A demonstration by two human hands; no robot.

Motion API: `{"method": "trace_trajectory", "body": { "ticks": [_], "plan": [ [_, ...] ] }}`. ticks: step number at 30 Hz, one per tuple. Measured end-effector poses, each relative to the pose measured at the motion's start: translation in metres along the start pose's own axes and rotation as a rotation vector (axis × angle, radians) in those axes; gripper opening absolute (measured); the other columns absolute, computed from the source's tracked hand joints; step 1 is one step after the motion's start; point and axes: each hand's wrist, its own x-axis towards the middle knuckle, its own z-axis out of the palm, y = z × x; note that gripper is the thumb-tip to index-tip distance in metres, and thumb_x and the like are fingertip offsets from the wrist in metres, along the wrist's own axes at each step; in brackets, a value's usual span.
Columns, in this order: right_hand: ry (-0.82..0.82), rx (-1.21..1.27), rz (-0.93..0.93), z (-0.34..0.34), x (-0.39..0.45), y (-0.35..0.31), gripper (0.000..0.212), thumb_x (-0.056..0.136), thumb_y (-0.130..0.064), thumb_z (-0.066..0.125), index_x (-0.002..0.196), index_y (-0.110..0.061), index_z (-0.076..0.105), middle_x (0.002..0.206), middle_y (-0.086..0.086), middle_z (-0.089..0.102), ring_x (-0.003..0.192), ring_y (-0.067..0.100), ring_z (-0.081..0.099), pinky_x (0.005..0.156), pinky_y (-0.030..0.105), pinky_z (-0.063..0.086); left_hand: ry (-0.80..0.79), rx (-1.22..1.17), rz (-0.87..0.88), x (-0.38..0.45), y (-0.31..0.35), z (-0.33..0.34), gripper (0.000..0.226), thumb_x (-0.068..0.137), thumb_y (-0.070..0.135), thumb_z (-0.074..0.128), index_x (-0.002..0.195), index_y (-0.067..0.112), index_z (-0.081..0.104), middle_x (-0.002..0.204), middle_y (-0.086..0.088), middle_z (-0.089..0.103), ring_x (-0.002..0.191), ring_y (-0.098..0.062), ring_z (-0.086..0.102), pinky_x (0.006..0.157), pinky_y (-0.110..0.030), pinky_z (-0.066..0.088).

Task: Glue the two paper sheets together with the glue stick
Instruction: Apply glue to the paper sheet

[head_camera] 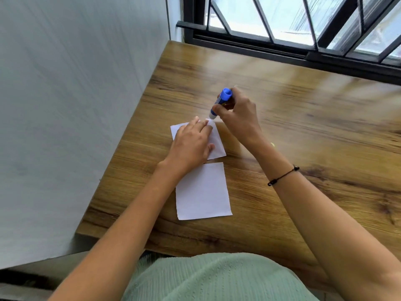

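Observation:
Two white paper sheets lie on the wooden table (303,118). The far sheet (218,146) is pinned flat under my left hand (192,144), whose fingers lie straight across it. My right hand (237,116) grips a blue glue stick (220,102), tilted, with its white tip touching the far right corner of that sheet, just beyond my left fingertips. The near sheet (202,192) lies free, close below the far one; my left forearm covers its near left corner.
A grey wall (76,105) runs along the table's left edge. A black-framed window with bars (293,29) stands behind the far edge. My right wrist carries a thin black bracelet (283,175). The table's near edge is at my lap.

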Motion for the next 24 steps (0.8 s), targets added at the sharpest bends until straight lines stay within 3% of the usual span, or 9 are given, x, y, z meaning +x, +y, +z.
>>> {"method": "trace_trajectory", "body": {
  "ticks": [2, 11, 20, 24],
  "plan": [
    [-0.027, -0.027, -0.011, 0.0038, 0.0046, 0.0003, 0.020, 0.078, -0.014, 0.065, 0.092, -0.004, 0.056, 0.079, 0.002, 0.065, 0.071, 0.016, 0.059, 0.068, 0.021, 0.042, -0.001, 0.009, -0.006, -0.0003, -0.0006, 0.0004, 0.054, 0.091, 0.029, 0.045, 0.138, 0.006, 0.029, 0.152, -0.008, 0.025, 0.143, -0.026, 0.013, 0.113, -0.039, 0.016],
    [-0.080, -0.135, -0.061, 0.0082, 0.0098, 0.0066, 0.021, 0.079, -0.015, 0.065, 0.094, -0.005, 0.055, 0.081, 0.005, 0.064, 0.076, 0.021, 0.061, 0.074, 0.034, 0.049, -0.007, 0.021, -0.012, -0.0020, 0.0006, -0.0021, 0.057, 0.091, 0.031, 0.045, 0.139, 0.007, 0.027, 0.152, -0.010, 0.025, 0.142, -0.025, 0.015, 0.114, -0.039, 0.016],
    [-0.134, -0.182, -0.089, 0.0072, 0.0122, 0.0086, 0.022, 0.079, -0.013, 0.064, 0.097, -0.005, 0.055, 0.084, 0.006, 0.064, 0.078, 0.023, 0.061, 0.074, 0.034, 0.047, -0.040, 0.018, -0.022, -0.0013, 0.0018, -0.0056, 0.064, 0.089, 0.035, 0.049, 0.141, 0.007, 0.023, 0.152, -0.009, 0.024, 0.143, -0.025, 0.014, 0.115, -0.040, 0.016],
    [-0.154, -0.191, -0.097, 0.0044, 0.0101, 0.0093, 0.023, 0.079, -0.013, 0.064, 0.098, -0.005, 0.055, 0.083, 0.005, 0.063, 0.075, 0.019, 0.057, 0.069, 0.027, 0.043, -0.043, 0.021, -0.025, -0.0015, 0.0017, -0.0053, 0.065, 0.089, 0.036, 0.049, 0.141, 0.008, 0.022, 0.153, -0.008, 0.022, 0.143, -0.024, 0.013, 0.116, -0.040, 0.015]
  ]
}}
